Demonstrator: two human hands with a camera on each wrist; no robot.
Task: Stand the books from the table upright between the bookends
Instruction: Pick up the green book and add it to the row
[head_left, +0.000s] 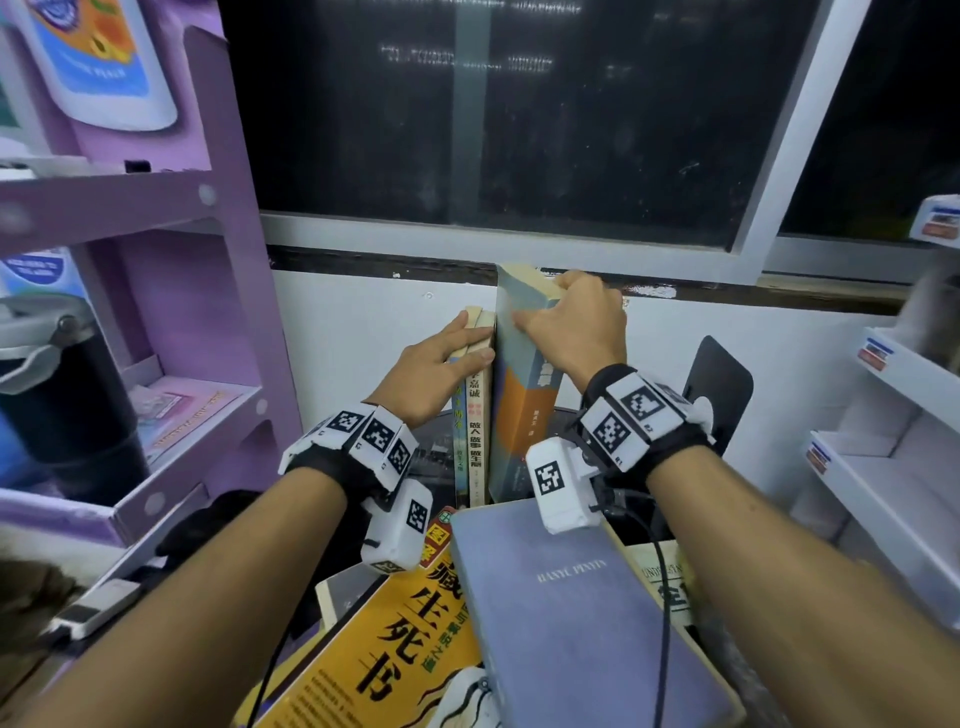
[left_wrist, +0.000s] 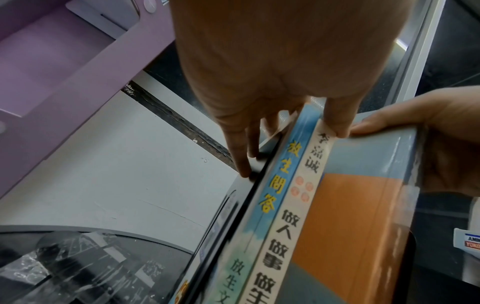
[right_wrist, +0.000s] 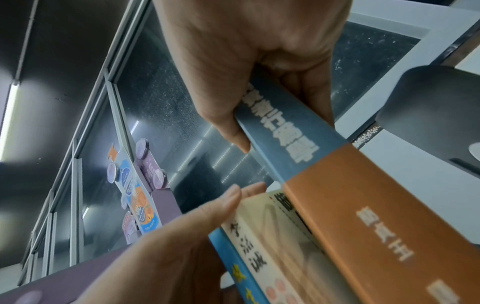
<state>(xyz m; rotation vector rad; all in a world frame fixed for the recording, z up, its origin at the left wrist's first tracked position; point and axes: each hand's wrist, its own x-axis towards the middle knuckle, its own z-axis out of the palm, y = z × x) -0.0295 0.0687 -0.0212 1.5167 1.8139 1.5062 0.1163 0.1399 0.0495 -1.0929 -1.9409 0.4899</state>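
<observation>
Two thin books, one with a blue spine (left_wrist: 280, 176) and one with a cream spine (head_left: 479, 415), stand upright against the black left bookend (left_wrist: 231, 207). My left hand (head_left: 467, 340) rests on their top end, fingers straight along the left side and thumb on the cream spine. My right hand (head_left: 550, 312) grips the top of a tall blue-and-orange book (head_left: 524, 395), upright just right of the thin ones. The black right bookend (head_left: 719, 384) stands apart further right. A grey-blue book (head_left: 571, 597), a yellow book (head_left: 395, 649) and another under them lie flat in front.
A purple shelf unit (head_left: 171, 208) stands at the left with a black container (head_left: 57, 395) beside it. A white rack (head_left: 893, 452) is at the right. A white wall and dark window (head_left: 519, 104) are close behind the books. A white device (head_left: 98, 605) lies near left.
</observation>
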